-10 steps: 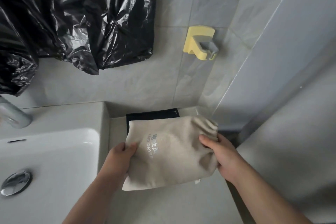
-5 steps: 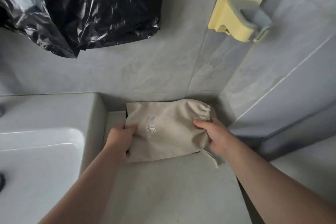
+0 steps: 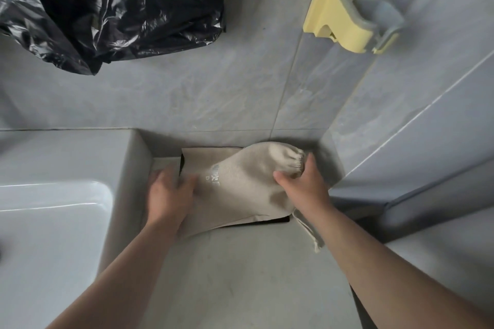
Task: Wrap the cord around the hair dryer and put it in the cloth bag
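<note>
The fingers (image 3: 287,177) of the right hand (image 3: 304,184) are curled over the gathered mouth of the bag (image 3: 240,189), which is gripped there. The left hand (image 3: 168,192) is laid on the bag's left end, its fingers bent around the cloth; whether the cloth is pinched cannot be told. The bag lies bulging on the counter (image 3: 240,275) in the far corner, over a black mat (image 3: 267,221), between the sink (image 3: 53,208) on the left and the right wall. A drawstring (image 3: 310,232) trails near the right wrist. The dryer is not visible. On the far wall a black plastic sack (image 3: 120,2) and a yellow holder (image 3: 350,2) are hung.
</note>
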### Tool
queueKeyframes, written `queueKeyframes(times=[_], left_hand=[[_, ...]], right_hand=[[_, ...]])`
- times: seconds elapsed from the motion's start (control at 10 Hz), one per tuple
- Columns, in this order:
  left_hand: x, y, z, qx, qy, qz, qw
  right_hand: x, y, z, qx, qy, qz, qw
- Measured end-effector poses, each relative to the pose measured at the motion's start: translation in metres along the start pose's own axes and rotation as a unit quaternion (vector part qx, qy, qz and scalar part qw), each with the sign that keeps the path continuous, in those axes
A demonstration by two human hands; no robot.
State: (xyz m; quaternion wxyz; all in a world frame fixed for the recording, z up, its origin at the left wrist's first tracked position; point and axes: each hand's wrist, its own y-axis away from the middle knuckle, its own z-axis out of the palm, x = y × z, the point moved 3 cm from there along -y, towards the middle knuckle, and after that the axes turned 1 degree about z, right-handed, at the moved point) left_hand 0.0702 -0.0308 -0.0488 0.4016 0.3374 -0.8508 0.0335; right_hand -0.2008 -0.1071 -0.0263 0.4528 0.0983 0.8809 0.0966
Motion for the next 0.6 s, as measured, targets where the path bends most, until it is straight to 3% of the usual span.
queueKeyframes(times=[0.1,0.4,0.5,0.6], left_hand=[[-0.003,0.01,0.01,-0.071,-0.035,0.072,0.994],[-0.006,0.007,0.001,-0.127,-0.171,0.142,0.967],[0.003,0.009,-0.008,-0.146,-0.186,0.135,0.962],[0.013,0.014,-0.013,-0.16,-0.217,0.135,0.954]], right_hand=[[0.007,0.005,0.011,-0.061,0.045,-0.073,0.994],[-0.002,0.003,0.0,-0.101,0.165,-0.051,0.98],[-0.032,0.02,-0.014,-0.094,0.211,-0.081,0.97],[-0.093,0.076,-0.069,-0.064,0.021,-0.196,0.978]])
